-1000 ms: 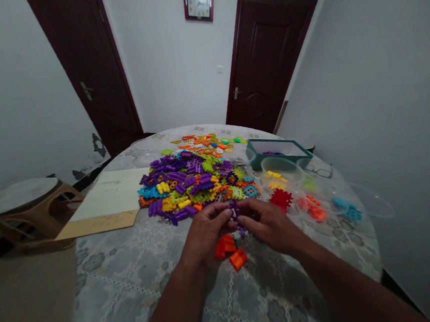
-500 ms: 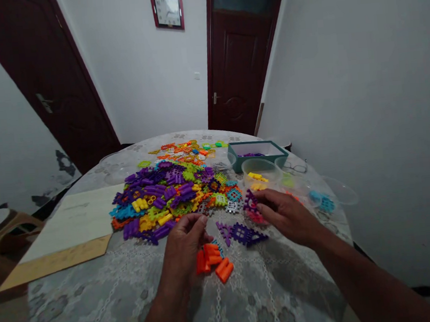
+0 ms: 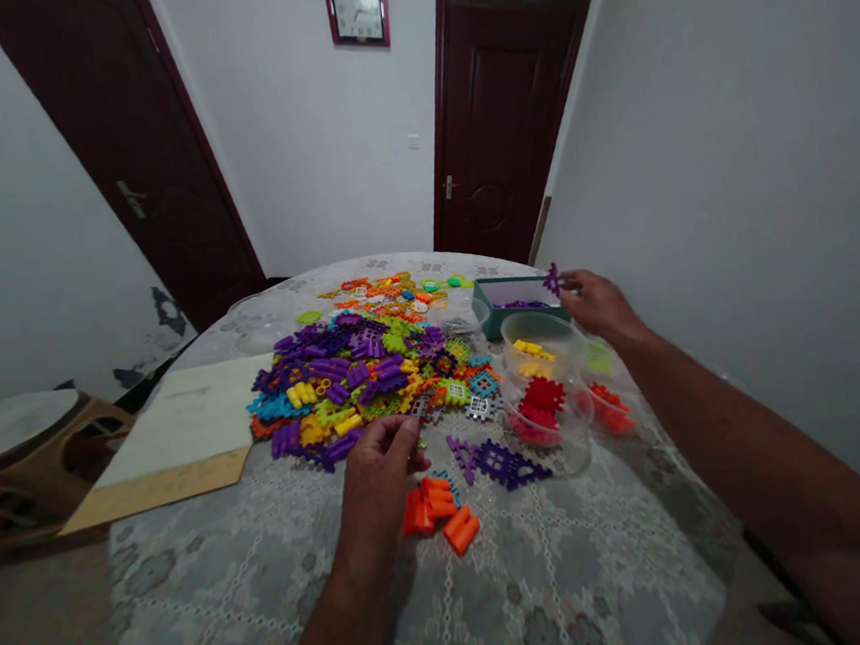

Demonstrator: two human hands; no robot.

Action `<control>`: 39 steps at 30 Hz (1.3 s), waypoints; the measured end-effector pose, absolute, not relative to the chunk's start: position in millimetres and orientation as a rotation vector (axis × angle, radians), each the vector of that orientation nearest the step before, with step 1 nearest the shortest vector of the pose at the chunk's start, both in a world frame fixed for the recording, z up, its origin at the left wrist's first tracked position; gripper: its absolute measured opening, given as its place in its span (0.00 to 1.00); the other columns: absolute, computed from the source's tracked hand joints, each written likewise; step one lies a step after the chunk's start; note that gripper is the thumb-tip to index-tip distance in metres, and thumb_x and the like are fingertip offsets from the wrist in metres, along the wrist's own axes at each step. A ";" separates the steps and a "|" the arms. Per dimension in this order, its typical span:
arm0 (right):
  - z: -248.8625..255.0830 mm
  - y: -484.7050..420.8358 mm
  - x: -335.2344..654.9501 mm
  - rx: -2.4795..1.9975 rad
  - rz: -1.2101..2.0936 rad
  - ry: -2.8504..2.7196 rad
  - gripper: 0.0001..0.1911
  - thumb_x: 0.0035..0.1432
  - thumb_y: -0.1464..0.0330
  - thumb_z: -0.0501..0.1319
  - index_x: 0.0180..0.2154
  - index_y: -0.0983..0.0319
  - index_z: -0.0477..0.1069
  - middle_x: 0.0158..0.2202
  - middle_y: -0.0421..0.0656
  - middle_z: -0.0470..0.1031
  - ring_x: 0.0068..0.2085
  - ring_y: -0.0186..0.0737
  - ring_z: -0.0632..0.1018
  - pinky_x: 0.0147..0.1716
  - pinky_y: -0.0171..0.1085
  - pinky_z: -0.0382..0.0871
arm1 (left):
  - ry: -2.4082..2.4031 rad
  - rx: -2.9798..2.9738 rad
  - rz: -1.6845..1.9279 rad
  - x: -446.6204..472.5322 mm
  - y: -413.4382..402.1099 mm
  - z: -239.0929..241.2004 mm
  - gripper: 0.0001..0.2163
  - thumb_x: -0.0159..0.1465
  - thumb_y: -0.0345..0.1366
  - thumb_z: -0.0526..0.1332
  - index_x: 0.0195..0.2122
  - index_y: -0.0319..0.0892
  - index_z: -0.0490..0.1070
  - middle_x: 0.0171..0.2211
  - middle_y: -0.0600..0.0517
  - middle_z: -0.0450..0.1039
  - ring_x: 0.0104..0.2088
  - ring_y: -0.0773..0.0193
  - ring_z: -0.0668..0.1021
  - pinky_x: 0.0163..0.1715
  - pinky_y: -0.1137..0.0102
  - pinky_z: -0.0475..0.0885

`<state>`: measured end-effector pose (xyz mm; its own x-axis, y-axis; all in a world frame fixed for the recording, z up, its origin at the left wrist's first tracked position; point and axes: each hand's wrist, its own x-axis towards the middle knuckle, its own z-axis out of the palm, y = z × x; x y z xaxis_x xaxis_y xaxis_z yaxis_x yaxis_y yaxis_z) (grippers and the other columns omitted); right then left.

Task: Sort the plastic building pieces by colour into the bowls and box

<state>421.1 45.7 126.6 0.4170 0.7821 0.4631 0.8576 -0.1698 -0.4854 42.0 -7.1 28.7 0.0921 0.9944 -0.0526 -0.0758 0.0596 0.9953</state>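
Note:
My right hand point(image 3: 595, 300) pinches a purple notched toy building piece point(image 3: 552, 278) at the right end of a green box point(image 3: 521, 325), which has purple pieces inside. Low over the table, my left hand point(image 3: 383, 457) has its thumb and fingers together; a small bit shows by the fingertips, too little to name. Orange tube-shaped pieces point(image 3: 461, 531) lie just right of the left wrist. Behind them are a dark purple window-shaped piece point(image 3: 497, 462) and a lighter purple triangle point(image 3: 463, 457). A mixed pile of plastic building pieces point(image 3: 359, 369) spreads beyond my left hand.
Clear round tubs at the right hold yellow pieces point(image 3: 534, 352) and red pieces point(image 3: 539, 408). More red-orange pieces point(image 3: 609, 409) sit beside them. A pale board point(image 3: 182, 414) lies left of the pile. Orange pieces point(image 3: 374, 292) are scattered at the table's far side.
My right hand has carried the purple piece from above the red pieces' tub up and away to the box. The left hand stays near the same spot. The view has shifted slightly.

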 end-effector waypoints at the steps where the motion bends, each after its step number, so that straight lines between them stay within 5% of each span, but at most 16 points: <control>1: 128.8 47.1 417.8 -1.968 -0.184 -1.368 0.25 0.61 0.70 0.59 0.59 0.68 0.74 0.52 0.55 0.81 0.45 0.46 0.81 0.50 0.44 0.73 | 1.113 1.157 1.140 41.5 -6.8 28.0 0.15 0.63 0.49 0.68 0.39 0.42 0.77 0.29 0.53 0.74 0.28 0.63 0.78 0.33 0.68 0.77; 7: 106.6 -45.1 321.1 -1.705 -0.083 -1.910 0.15 0.68 0.65 0.59 0.52 0.60 0.78 0.45 0.49 0.83 0.39 0.44 0.82 0.45 0.43 0.76 | 1.102 1.174 1.143 42.7 -4.7 25.8 0.13 0.64 0.47 0.66 0.39 0.42 0.77 0.33 0.49 0.76 0.32 0.60 0.78 0.35 0.66 0.77; 13: 26.0 -138.7 272.4 -1.805 0.079 -2.183 0.18 0.69 0.67 0.57 0.57 0.56 0.76 0.59 0.50 0.77 0.53 0.50 0.82 0.51 0.48 0.80 | 1.121 1.449 1.005 37.1 -14.8 41.8 0.14 0.64 0.44 0.67 0.46 0.43 0.78 0.45 0.42 0.80 0.46 0.50 0.81 0.47 0.58 0.76; 17: -8.6 -142.0 284.8 -2.068 -0.021 -2.133 0.22 0.69 0.71 0.54 0.61 0.58 0.73 0.61 0.54 0.75 0.51 0.52 0.83 0.49 0.49 0.81 | 0.928 1.936 0.721 20.6 -33.7 42.8 0.36 0.52 0.45 0.78 0.62 0.52 0.73 0.64 0.41 0.71 0.64 0.40 0.72 0.63 0.48 0.67; 21: -16.1 -131.8 286.6 -2.103 -0.011 -2.114 0.27 0.68 0.75 0.51 0.65 0.60 0.69 0.62 0.56 0.74 0.52 0.51 0.82 0.47 0.47 0.80 | 0.995 2.237 0.444 19.2 -51.5 19.6 0.53 0.41 0.44 0.83 0.70 0.55 0.64 0.72 0.37 0.59 0.72 0.31 0.61 0.66 0.38 0.59; 24: -14.5 -124.2 280.0 -2.065 0.070 -2.097 0.25 0.68 0.75 0.51 0.62 0.59 0.72 0.57 0.54 0.76 0.50 0.49 0.82 0.46 0.43 0.78 | 1.122 2.326 0.400 28.0 -56.0 -0.1 0.51 0.42 0.43 0.82 0.69 0.53 0.65 0.72 0.35 0.60 0.71 0.28 0.60 0.66 0.36 0.57; 29: -10.9 -112.6 261.2 -1.819 0.271 -2.140 0.23 0.67 0.74 0.53 0.60 0.60 0.74 0.48 0.52 0.78 0.45 0.46 0.80 0.47 0.42 0.76 | 1.181 2.361 0.570 27.4 -49.6 -13.1 0.38 0.53 0.39 0.77 0.65 0.48 0.68 0.64 0.38 0.68 0.65 0.39 0.69 0.65 0.46 0.64; 39: 6.1 -100.8 242.3 -1.535 0.459 -2.006 0.21 0.64 0.72 0.58 0.57 0.57 0.75 0.47 0.50 0.79 0.47 0.48 0.80 0.49 0.47 0.75 | 1.140 2.313 0.947 7.9 -38.3 -23.7 0.25 0.61 0.26 0.61 0.61 0.45 0.71 0.54 0.43 0.73 0.55 0.50 0.73 0.59 0.53 0.70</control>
<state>242.3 -100.8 6.1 -0.1815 0.9567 0.2277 0.7623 0.2831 -0.5820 7.9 -38.3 -23.7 0.4403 0.8045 0.3986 0.5393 -0.5919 0.5990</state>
